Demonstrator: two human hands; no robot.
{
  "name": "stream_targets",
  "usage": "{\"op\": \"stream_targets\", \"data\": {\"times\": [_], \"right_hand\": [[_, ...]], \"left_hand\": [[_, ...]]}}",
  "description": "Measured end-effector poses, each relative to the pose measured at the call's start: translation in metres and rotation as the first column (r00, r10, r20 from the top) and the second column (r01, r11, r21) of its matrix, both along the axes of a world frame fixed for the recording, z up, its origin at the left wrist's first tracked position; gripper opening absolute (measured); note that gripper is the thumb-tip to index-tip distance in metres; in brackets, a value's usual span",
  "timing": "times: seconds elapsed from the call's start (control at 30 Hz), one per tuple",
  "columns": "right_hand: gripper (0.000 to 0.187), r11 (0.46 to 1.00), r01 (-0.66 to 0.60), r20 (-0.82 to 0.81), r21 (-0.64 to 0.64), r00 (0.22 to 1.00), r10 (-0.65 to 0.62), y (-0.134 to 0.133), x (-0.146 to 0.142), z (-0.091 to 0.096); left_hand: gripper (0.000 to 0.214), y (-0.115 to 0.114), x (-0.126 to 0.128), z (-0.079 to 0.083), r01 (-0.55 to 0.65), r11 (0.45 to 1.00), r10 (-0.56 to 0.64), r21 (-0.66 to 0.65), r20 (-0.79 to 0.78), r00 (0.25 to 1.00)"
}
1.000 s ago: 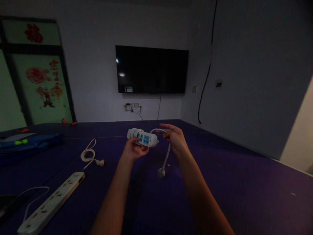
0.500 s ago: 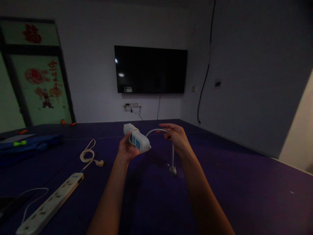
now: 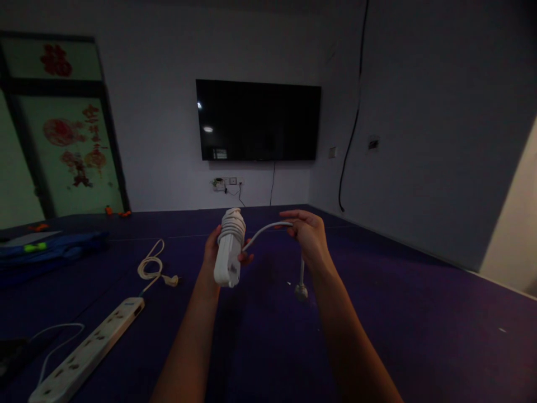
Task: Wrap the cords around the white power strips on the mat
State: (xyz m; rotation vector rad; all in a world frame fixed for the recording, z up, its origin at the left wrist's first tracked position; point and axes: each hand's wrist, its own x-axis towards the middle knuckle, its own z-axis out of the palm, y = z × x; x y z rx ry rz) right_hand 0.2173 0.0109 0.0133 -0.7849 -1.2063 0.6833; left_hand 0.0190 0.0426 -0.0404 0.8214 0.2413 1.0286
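My left hand is closed around a small white power strip, whose far part is wrapped in several turns of its own white cord. A free length of that cord arches to the right into my right hand, which pinches it between thumb and fingers. Below the right hand the cord's end hangs down with a plug on it, slightly blurred. The strip's socket face is turned away from view.
On the purple surface at left lies a long white power strip with its coiled cord and plug. Blue cloth lies behind it. A television hangs on the far wall; a black cable dangles at right.
My left hand has turned the small power strip, so its blue socket face has gone from view. My right hand has shifted slightly right with the cord, and the hanging plug moved with it.
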Motion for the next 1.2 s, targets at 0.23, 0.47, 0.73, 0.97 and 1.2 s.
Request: {"op": "stream_targets", "data": {"times": [0.23,0.47,0.73,0.97,1.2], "right_hand": [[0.029,0.996,0.082,-0.063,0.027,0.995,-0.080,0.002,0.005,-0.001],[0.029,0.991,0.129,-0.066,0.037,0.990,-0.126,0.004,0.013,-0.001],[0.028,0.971,0.232,-0.118,0.054,0.967,-0.224,0.008,0.028,-0.001],[0.032,0.943,0.331,-0.131,0.014,0.936,-0.327,0.013,0.050,-0.003],[0.029,0.924,0.380,0.068,0.036,0.922,-0.381,0.032,0.083,-0.020]], "left_hand": [[0.058,-0.001,0.004,0.003,0.050,0.997,-0.054,-0.064,-0.051,0.997],[0.071,-0.002,0.006,0.003,-0.025,0.991,0.008,-0.130,-0.134,0.991],[0.073,0.001,0.008,0.003,-0.036,0.984,0.007,-0.172,-0.169,0.986],[0.052,0.006,0.011,-0.002,-0.017,0.989,-0.008,-0.145,-0.169,0.986],[0.040,0.003,0.019,-0.001,-0.099,0.993,0.096,-0.059,-0.062,0.993]]}}
